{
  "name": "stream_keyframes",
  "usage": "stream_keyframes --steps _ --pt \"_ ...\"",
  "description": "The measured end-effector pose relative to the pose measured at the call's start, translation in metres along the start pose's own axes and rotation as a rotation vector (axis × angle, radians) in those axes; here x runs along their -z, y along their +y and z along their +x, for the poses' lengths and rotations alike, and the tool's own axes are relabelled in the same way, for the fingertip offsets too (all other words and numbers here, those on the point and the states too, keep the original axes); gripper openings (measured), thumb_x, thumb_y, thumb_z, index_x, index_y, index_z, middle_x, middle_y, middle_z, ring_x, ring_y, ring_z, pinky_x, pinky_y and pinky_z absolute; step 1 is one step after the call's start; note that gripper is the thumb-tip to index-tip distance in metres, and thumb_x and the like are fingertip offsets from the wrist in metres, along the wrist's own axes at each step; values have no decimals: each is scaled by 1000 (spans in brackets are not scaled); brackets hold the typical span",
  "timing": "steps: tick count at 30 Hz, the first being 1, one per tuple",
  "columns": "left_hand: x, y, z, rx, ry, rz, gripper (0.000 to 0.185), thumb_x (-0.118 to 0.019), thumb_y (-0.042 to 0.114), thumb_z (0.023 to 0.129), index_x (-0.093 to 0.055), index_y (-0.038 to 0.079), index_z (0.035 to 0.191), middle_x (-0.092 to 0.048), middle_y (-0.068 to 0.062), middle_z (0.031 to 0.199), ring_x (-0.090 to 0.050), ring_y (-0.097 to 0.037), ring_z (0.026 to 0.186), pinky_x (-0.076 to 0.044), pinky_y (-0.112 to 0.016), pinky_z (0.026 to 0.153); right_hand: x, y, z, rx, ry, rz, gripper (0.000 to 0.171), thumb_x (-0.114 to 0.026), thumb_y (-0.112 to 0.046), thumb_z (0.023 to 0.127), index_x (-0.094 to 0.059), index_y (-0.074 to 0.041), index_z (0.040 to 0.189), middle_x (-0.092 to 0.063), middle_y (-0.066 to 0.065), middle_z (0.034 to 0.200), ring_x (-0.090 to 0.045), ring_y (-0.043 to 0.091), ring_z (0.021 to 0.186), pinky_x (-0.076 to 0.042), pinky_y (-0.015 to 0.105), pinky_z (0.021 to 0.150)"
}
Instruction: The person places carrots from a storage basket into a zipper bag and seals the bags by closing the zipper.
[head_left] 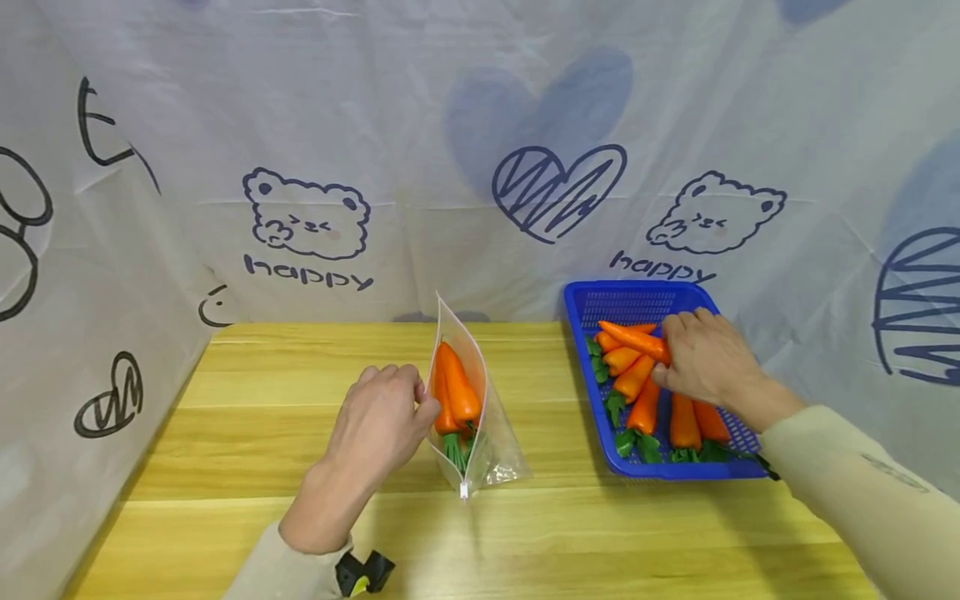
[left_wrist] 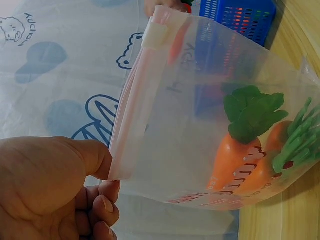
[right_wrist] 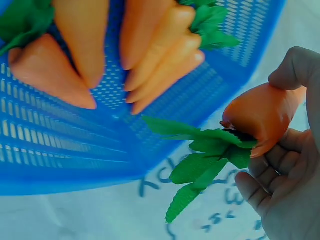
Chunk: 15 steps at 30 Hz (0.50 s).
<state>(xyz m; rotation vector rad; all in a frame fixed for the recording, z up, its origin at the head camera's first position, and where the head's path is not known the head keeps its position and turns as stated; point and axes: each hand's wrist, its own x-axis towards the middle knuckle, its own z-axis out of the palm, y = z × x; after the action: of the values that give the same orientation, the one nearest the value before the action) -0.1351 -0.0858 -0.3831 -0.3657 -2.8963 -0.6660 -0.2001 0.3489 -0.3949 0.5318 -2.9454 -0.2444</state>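
Note:
My left hand (head_left: pixel 378 417) pinches the rim of a clear zip bag (head_left: pixel 504 454) between thumb and fingertips. The bag's mouth gapes, its white slider (head_left: pixel 464 490) at the near end. Inside lie orange carrots (head_left: pixel 459 390) with green tops, seen through the plastic in the left wrist view. Over the blue basket (head_left: pixel 594 425), my right hand (head_left: pixel 705 358) holds a carrot (right_wrist: pixel 262 117) between thumb and fingers. Its leaves (right_wrist: pixel 205 150) hang free of the hand in the right wrist view. Several more carrots (head_left: pixel 633 379) lie in the basket.
The basket stands on the right of the wooden table (head_left: pixel 300 467), near the back. A white cloth (head_left: pixel 420 125) with bears and hearts hangs behind the table, and more cloth rises along the left side (head_left: pixel 90 350).

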Motion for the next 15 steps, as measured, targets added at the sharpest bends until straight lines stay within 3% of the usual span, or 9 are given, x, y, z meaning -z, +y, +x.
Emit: stream_keyframes --steps 6,15 --pt "0 -1 0 -3 3 -4 12 -64 13 87 -59 12 76 -54 -2 69 -45 -24 69 -36 -32 67 22 -17 -4 61 79 -14 38 -76 -33 79 -49 -7 84 -47 5 74 -41 29 71 -33 39 68" --pt "0 -1 1 -4 2 -10 12 -65 13 87 -59 11 76 -55 -1 70 -46 -24 69 -37 -32 68 47 -43 -3 162 120 -34 42 -79 -38 80 -51 -7 88 -48 5 76 -45 30 76 -39 45 75"
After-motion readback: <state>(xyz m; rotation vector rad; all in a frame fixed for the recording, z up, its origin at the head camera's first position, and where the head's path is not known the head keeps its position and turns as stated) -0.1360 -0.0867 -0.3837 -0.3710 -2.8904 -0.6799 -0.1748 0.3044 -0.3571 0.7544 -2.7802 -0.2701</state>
